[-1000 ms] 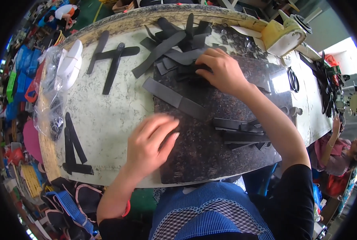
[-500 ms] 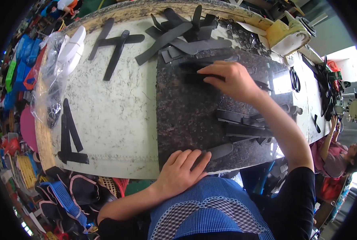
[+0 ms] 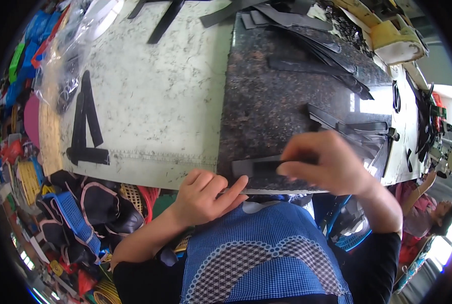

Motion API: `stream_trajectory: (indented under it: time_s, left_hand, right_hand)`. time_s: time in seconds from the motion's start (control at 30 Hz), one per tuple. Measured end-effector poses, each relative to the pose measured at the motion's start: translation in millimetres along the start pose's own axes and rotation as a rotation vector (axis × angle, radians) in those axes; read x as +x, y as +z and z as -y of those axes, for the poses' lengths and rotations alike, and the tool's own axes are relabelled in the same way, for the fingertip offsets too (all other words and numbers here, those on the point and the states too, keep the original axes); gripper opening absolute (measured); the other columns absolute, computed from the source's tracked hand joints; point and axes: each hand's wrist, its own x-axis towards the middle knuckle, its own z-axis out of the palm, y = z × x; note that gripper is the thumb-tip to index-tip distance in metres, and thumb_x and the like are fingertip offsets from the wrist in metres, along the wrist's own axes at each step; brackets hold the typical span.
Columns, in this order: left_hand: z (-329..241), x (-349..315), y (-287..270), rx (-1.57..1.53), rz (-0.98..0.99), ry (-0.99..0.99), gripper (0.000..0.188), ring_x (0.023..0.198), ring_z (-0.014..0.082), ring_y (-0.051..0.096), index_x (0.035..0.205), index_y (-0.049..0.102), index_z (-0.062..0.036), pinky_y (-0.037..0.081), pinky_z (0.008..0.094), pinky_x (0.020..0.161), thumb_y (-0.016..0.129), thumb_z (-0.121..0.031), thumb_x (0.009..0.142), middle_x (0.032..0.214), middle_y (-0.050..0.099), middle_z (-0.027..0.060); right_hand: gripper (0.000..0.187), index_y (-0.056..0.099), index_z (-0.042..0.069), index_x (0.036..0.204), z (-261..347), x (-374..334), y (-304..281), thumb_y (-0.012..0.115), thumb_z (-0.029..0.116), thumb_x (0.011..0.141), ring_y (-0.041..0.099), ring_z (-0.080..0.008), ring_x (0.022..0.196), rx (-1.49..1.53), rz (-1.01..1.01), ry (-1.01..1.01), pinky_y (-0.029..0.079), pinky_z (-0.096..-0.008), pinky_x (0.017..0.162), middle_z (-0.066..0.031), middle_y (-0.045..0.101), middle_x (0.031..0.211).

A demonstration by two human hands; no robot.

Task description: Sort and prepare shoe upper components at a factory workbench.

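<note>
My left hand (image 3: 201, 195) is at the table's near edge, fingers curled and the index finger stretched to the right. A grey strip with a rounded end (image 3: 262, 206) sticks out from under its fingers, over the edge against my apron; the rest is hidden. My right hand (image 3: 330, 164), blurred, is closed on a black strip (image 3: 267, 167). That strip lies low over a dark grey strip (image 3: 242, 168) on the stone slab (image 3: 266, 111), just beyond my left fingertips. Fanned black strips (image 3: 312, 66) lie farther back on the slab, and a bundle of strips (image 3: 357, 126) lies beyond my right hand.
Three black strips (image 3: 86, 121) lie on the white tabletop (image 3: 155, 101) at left, near a printed ruler line. Clear plastic wrap (image 3: 63, 71) covers the left edge. A yellowed machine part (image 3: 398, 43) stands at the far right. Another person (image 3: 431, 207) is at the right.
My right hand has come from the back of the slab to its near edge with the black strip. My left hand and the grey strip have shifted toward my apron. The view has tilted down.
</note>
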Motion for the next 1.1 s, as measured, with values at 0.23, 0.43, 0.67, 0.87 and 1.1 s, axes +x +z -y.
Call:
stream_trajectory:
  time_s: [0.23, 0.43, 0.67, 0.87, 1.1]
  left_hand:
    - [2.3, -11.6, 1.9, 0.003, 0.012, 0.028, 0.031, 0.075, 0.015, 0.048, 0.12, 0.081, -0.0157, 0.041, 0.031, 0.07, 0.079, -0.028, 0.091, 0.079, 0.045, -0.0033]
    - [3.8, -8.2, 7.3, 0.024, -0.059, 0.08, 0.028, 0.092, 0.0165, 0.06, 0.118, 0.081, -0.0113, 0.052, 0.0322, 0.084, 0.077, -0.022, 0.093, 0.098, 0.063, -0.0012]
    - [5.1, 1.0, -1.8, -0.082, 0.056, 0.104, 0.023, 0.117, 0.0222, 0.067, 0.106, 0.079, -0.004, 0.054, 0.0383, 0.107, 0.079, -0.022, 0.091, 0.119, 0.074, 0.0067]
    - [5.1, 13.1, 4.7, -0.036, 0.042, 0.127, 0.029, 0.104, 0.0191, 0.064, 0.116, 0.079, -0.0121, 0.053, 0.0372, 0.101, 0.076, -0.031, 0.094, 0.108, 0.067, 0.0024]
    - [3.7, 25.7, 6.7, 0.051, 0.125, 0.139, 0.045, 0.095, 0.0179, 0.059, 0.132, 0.076, -0.0159, 0.047, 0.0366, 0.094, 0.074, -0.04, 0.095, 0.101, 0.058, 0.0014]
  right_hand:
    - [0.018, 0.076, -0.001, 0.099, -26.0, 29.2, 49.0, 0.076, 0.016, 0.095, 0.074, -0.0234, 0.069, -0.071, -0.008, -0.01, 0.056, -0.036, 0.064, -0.0136, 0.075, 0.08]
    - [0.025, 0.073, 0.002, 0.09, -30.8, 33.8, 60.7, 0.078, 0.027, 0.091, 0.075, -0.0298, 0.068, -0.348, -0.148, -0.078, 0.059, -0.0394, 0.064, -0.0134, 0.075, 0.076]
    - [0.027, 0.072, 0.001, 0.094, -44.6, -15.2, 24.8, 0.083, 0.025, 0.093, 0.073, -0.0173, 0.067, -0.361, -0.295, 0.051, 0.056, -0.0303, 0.061, -0.0101, 0.074, 0.078]
    - [0.022, 0.073, -0.007, 0.106, -70.5, -39.5, 15.8, 0.076, 0.014, 0.098, 0.077, -0.0168, 0.081, 0.049, -0.35, 0.245, 0.061, -0.0283, 0.075, -0.012, 0.077, 0.089]
    - [0.021, 0.074, -0.006, 0.1, -74.6, -31.2, 21.8, 0.076, 0.015, 0.098, 0.077, -0.0183, 0.074, -0.048, -0.423, 0.245, 0.061, -0.0291, 0.069, -0.0127, 0.076, 0.082]
